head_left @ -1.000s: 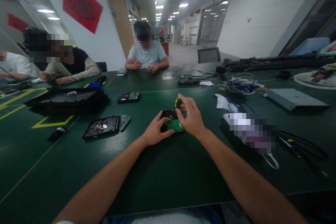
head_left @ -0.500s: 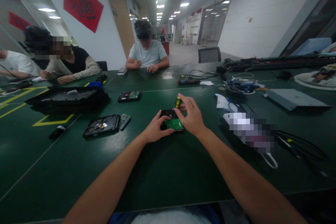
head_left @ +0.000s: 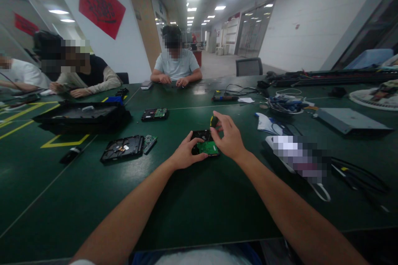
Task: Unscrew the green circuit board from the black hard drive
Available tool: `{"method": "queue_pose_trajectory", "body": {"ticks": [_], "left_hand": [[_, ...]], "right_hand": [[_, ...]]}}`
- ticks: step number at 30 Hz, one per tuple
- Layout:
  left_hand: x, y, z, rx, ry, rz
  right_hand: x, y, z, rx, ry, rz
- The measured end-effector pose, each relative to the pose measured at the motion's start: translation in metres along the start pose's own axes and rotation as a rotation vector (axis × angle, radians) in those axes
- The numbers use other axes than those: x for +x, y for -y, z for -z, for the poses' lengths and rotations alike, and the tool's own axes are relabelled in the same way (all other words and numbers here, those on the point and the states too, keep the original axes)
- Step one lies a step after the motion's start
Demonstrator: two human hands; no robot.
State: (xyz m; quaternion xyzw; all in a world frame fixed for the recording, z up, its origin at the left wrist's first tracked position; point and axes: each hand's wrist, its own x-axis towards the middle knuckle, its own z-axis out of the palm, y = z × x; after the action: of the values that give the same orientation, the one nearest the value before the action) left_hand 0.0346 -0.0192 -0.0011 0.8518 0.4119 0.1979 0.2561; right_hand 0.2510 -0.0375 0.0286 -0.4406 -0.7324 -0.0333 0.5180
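Observation:
A hard drive [head_left: 209, 148] with a green circuit board facing up lies on the green table in front of me. My left hand [head_left: 185, 153] grips its left side, thumb along the near edge and fingers over the far side. In my right hand [head_left: 230, 137] is a screwdriver [head_left: 213, 122] with a yellow and black handle, upright over the drive's right part. The fingers pinch the handle, and its tip is hidden. To the left sit an opened black drive casing [head_left: 121, 149] and a loose circuit board [head_left: 150, 144].
Another hard drive [head_left: 154, 114] lies farther back, near a large black tray [head_left: 81, 118]. On the right are a white power strip [head_left: 276, 155], cables and a grey metal box [head_left: 353, 120]. A person [head_left: 176, 64] sits across the table; others sit at left.
My right hand's fingers have shifted around the screwdriver handle, covering more of it. My left hand stays on the drive. The view has shifted slightly. The person opposite has lowered one hand.

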Motion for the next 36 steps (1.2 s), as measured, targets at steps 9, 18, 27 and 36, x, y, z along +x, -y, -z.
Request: {"method": "queue_pose_trajectory", "body": {"ticks": [9,18,27,36], "left_hand": [[0.001,0.000,0.000,-0.008,-0.004,0.006],[0.000,-0.003,0.001,-0.006,-0.003,0.021],[0.000,-0.001,0.000,-0.011,-0.004,0.007],[0.001,0.000,-0.001,-0.022,-0.001,0.009]], "right_hand": [[0.003,-0.001,-0.001,-0.018,0.038,0.034],[-0.005,-0.002,-0.005,0.021,-0.025,-0.029],[-0.011,0.008,-0.005,0.004,-0.015,-0.032],[-0.014,0.002,-0.005,0.036,-0.027,-0.046]]}}
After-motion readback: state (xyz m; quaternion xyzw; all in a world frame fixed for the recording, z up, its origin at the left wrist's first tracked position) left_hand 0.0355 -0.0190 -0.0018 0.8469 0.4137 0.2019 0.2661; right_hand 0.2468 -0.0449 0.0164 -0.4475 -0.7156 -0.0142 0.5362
